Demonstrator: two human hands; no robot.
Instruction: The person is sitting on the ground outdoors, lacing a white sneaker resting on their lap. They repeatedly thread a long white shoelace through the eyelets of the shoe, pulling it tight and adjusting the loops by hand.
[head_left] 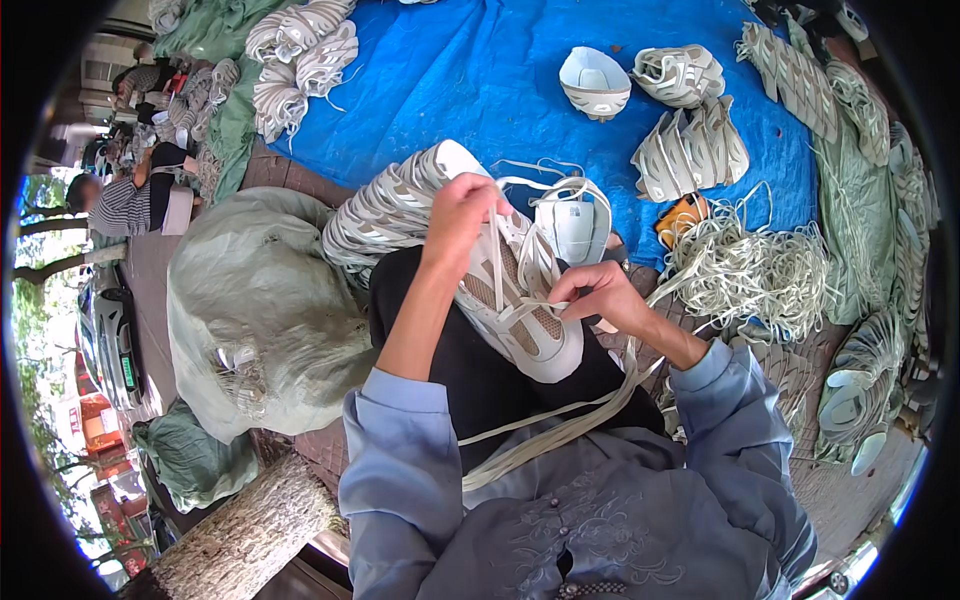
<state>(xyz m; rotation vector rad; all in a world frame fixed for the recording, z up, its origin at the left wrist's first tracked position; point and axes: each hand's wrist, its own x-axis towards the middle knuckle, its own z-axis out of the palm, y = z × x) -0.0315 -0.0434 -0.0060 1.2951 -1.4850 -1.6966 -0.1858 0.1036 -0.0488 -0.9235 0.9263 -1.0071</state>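
A beige and white shoe upper (548, 352) rests on my lap, its toe toward me. My left hand (463, 218) is raised over its ankle end, with the fingers pinched on a cream shoelace (498, 262) pulled up taut from the upper. Low on the lacing, near the toe, my right hand (603, 293) pinches a lace strand at the eyelets. The exact fingertip grip is partly hidden. More loose laces (560, 432) trail across my lap under my right forearm.
A long stack of nested shoe uppers (385, 205) leans beside my left knee, near a big pale sack (265, 310). On the blue tarp (450, 85) lie more uppers (692, 150) and a tangled lace heap (755, 270). A tree trunk (250, 520) stands lower left; people sit farther off.
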